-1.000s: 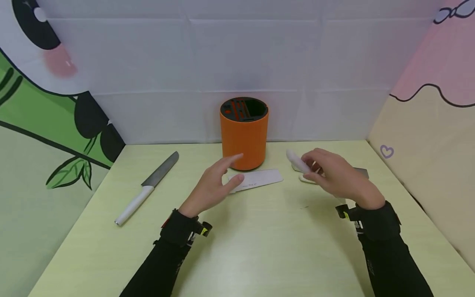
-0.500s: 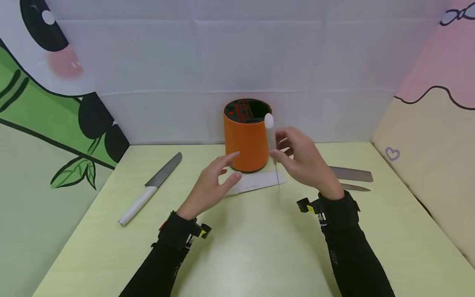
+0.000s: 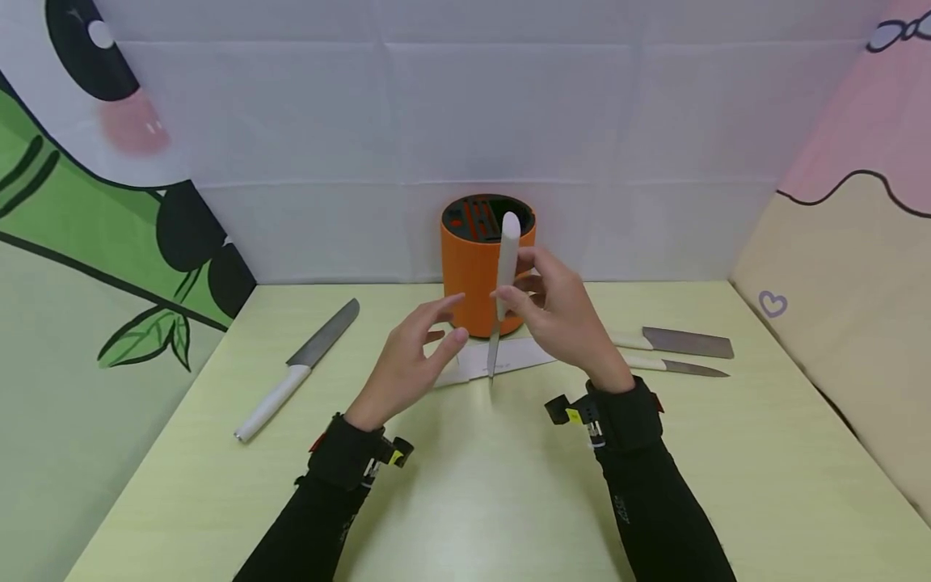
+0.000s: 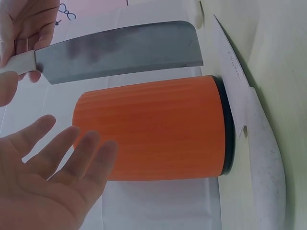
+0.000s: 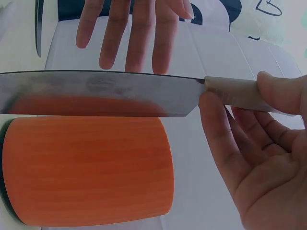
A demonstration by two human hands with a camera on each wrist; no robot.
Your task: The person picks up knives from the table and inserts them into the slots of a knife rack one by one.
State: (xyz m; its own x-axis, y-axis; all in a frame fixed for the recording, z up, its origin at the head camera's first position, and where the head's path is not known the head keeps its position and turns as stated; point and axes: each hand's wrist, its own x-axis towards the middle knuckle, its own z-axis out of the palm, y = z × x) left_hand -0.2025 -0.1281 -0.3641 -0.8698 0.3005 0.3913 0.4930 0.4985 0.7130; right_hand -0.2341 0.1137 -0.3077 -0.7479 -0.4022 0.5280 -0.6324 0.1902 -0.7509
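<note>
My right hand (image 3: 563, 319) pinches a kitchen knife (image 3: 508, 263) by its white handle, thumb on one side and fingers on the other. The knife stands nearly upright, handle up, its broad grey blade (image 4: 122, 50) pointing down. Behind it is an orange cylindrical knife block (image 3: 465, 275) with a black slotted top; the knife appears in front of the block, and its tip is above the table. My left hand (image 3: 403, 368) is held in the air left of the block, fingers spread and holding nothing. A white knife-shaped piece with small writing (image 3: 520, 352) lies before the block, partly hidden by the hands.
On the left of the pale table (image 3: 465, 501) lies a knife with a white handle (image 3: 272, 402). To the right lie a broad square-ended knife (image 3: 687, 342) and a slim pointed knife (image 3: 691, 369). A light cloth wall (image 3: 327, 226) stands behind the table.
My right hand has lifted the kitchen knife from the right side, turned it handle up and brought it left to the front of the block. My left hand has barely moved.
</note>
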